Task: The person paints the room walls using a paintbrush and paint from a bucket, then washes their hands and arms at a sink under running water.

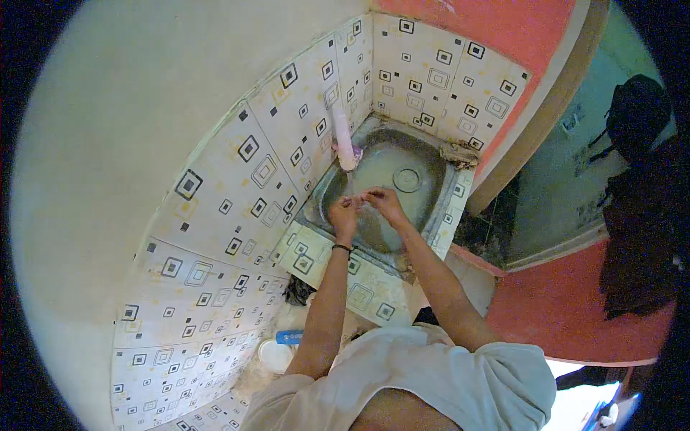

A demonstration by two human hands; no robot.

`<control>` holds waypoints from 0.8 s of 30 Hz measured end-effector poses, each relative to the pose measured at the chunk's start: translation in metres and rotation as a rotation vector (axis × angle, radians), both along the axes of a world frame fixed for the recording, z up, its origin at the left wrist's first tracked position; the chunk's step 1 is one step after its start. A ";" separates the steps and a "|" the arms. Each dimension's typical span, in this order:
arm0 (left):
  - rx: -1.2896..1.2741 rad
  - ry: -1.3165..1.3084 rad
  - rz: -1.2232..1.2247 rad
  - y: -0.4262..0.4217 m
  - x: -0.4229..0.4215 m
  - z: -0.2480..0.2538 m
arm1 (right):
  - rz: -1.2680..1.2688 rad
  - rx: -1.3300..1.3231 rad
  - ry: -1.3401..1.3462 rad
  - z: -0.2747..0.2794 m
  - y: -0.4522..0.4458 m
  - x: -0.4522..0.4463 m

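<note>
Over the grey sink [435, 215], both hands meet just below a pale pink pipe-like spout [345, 147]. A thin stream of water [351, 183] seems to fall from it toward the fingers. My left hand [343, 217], with a dark band at the wrist, has its fingers curled in. My right hand [388, 206] reaches in from the right, fingertips pinched close to the left ones. Whatever lies between the fingertips is too small to make out. In the basin, cloudy water surrounds a round ring shape [407, 179].
A crumpled brownish cloth [460, 153] lies on the sink's right rim. Patterned tiles [251, 187] cover the wall at left. Below stand a white round container [274, 356], a blue item [289, 337] and a black plastic bag [297, 291]. Dark items [636, 122] hang at right.
</note>
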State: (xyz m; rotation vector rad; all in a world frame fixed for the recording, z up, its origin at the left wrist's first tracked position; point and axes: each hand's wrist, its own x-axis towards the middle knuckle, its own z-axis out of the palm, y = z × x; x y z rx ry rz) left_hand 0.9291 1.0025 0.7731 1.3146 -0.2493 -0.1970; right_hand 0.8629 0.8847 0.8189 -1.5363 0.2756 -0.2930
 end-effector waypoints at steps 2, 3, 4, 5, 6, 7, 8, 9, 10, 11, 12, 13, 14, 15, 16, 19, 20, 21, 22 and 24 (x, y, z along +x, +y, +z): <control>0.164 -0.039 -0.027 0.011 -0.007 0.023 | 0.088 -0.147 -0.017 -0.022 -0.017 0.013; 0.245 -0.061 -0.040 0.015 -0.007 0.029 | 0.131 -0.220 -0.028 -0.030 -0.021 0.018; 0.233 -0.085 -0.061 0.018 -0.003 0.024 | 0.158 -0.174 0.027 -0.024 -0.020 0.017; 0.221 -0.109 -0.082 0.020 0.002 0.017 | 0.184 -0.128 0.081 -0.014 -0.018 0.014; 0.209 -0.134 -0.102 0.022 0.007 0.009 | 0.211 -0.082 0.134 -0.004 -0.015 0.013; 0.208 -0.109 -0.118 0.024 0.003 0.019 | 0.249 -0.090 0.189 -0.003 -0.015 0.015; 0.207 -0.083 -0.135 0.028 -0.003 0.035 | 0.288 -0.097 0.245 -0.005 -0.016 0.018; 0.206 -0.056 -0.152 0.031 -0.008 0.047 | 0.327 -0.104 0.301 -0.008 -0.018 0.019; 0.236 -0.076 -0.183 0.032 -0.003 0.040 | 0.356 0.006 0.275 -0.008 -0.017 0.018; 0.265 -0.096 -0.215 0.033 0.007 0.022 | 0.383 0.116 0.248 -0.008 -0.016 0.015; 0.295 -0.116 -0.249 0.032 0.014 0.008 | 0.408 0.226 0.220 -0.008 -0.014 0.013; 0.262 -0.083 -0.273 0.032 0.017 0.001 | 0.422 0.304 0.211 -0.014 -0.014 0.013; 0.228 -0.050 -0.297 0.031 0.018 -0.005 | 0.435 0.382 0.201 -0.020 -0.013 0.013; 0.195 -0.017 -0.320 0.031 0.020 -0.012 | 0.447 0.460 0.193 -0.027 -0.013 0.013; 0.183 0.022 -0.346 0.032 0.018 -0.010 | 0.467 0.508 0.191 -0.023 -0.011 0.009; 0.160 0.085 -0.395 0.038 0.009 0.010 | 0.539 0.657 0.133 -0.010 -0.002 0.000; 0.157 0.069 -0.395 0.039 0.005 0.018 | 0.570 0.705 0.076 -0.010 -0.001 -0.001; 0.154 0.053 -0.394 0.040 0.002 0.026 | 0.600 0.752 0.019 -0.010 0.000 -0.002; 0.124 0.067 -0.387 0.039 0.006 0.016 | 0.567 0.834 0.039 -0.017 0.000 -0.001; 0.063 0.092 -0.375 0.034 0.020 -0.017 | 0.498 0.992 0.077 -0.039 -0.005 0.006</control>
